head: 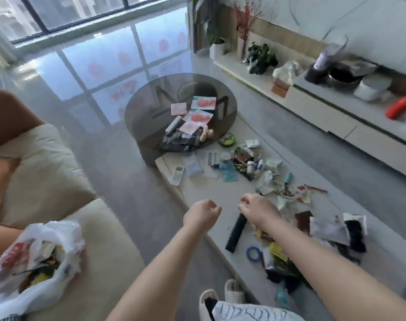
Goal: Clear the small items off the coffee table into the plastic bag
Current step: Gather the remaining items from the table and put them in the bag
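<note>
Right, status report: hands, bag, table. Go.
Left hand and right hand both empty, fingers loosely curled, over the coffee table. Plastic bag open on the sofa, part filled. Small items litter the table.

The floor (100,72) is polished smooth, glossy enough to mirror the window. The far round table (151,98) has a dark, smoked glass top. The nearer low coffee table (211,193) looks pale, matt and stone-like. On the left, the sofa (47,172) is soft cream cloth, and the plastic bag (65,232) resting on it is thin, crinkled white film. The scattered litter (271,179) looks like crumpled paper and shiny wrappers.
</note>
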`<state>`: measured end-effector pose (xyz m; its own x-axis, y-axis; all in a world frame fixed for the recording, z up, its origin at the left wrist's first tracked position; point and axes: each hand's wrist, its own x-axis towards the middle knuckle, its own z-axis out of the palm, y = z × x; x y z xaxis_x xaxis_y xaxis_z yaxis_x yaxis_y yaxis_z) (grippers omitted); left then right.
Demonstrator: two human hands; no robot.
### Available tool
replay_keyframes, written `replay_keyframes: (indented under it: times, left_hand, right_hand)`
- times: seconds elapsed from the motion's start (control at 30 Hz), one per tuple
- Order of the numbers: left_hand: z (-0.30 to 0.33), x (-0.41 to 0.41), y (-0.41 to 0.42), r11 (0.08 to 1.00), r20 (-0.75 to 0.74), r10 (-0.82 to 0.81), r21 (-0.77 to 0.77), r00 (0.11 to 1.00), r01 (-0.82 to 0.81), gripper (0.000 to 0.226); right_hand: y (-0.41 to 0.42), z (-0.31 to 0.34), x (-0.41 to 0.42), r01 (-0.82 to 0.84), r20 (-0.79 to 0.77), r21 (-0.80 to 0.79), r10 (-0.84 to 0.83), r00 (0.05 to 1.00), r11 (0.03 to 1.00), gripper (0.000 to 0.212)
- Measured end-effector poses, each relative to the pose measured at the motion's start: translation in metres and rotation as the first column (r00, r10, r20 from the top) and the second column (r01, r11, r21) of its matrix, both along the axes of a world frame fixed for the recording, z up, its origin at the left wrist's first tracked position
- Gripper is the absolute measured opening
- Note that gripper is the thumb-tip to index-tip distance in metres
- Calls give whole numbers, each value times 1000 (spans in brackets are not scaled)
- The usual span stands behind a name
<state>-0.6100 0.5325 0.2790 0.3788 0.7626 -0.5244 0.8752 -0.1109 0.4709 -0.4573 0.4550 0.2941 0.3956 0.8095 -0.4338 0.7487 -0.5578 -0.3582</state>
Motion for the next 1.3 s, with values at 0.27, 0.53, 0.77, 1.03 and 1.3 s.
replay_keyframes:
  times: [0.27,0.53,0.77,1.03,1.3]
  left_hand:
    - [-51,30,-32,971,-34,-233,-52,972,231,29]
    - [-120,58,-51,957,-62,-268,-135,962,258,28]
    - [-202,93,-53,969,-113,-210,-153,971,192,24]
    - [-315,131,-47,986,-199,-135,-126,971,111,40]
    - [-374,143,-38,995,-276,-102,-48,956,92,50]
  right_hand:
    - [-68,-45,18,305,-63,-50,-308,949,951,30]
    - [-109,-119,42,421,-76,-114,-430,899,900,34]
    - [-112,-203,83,415,-71,-161,-430,900,896,36]
    - [-73,-308,137,406,-114,-132,-421,900,904,48]
    - [-31,-367,158,374,-25,-68,-377,926,925,64]
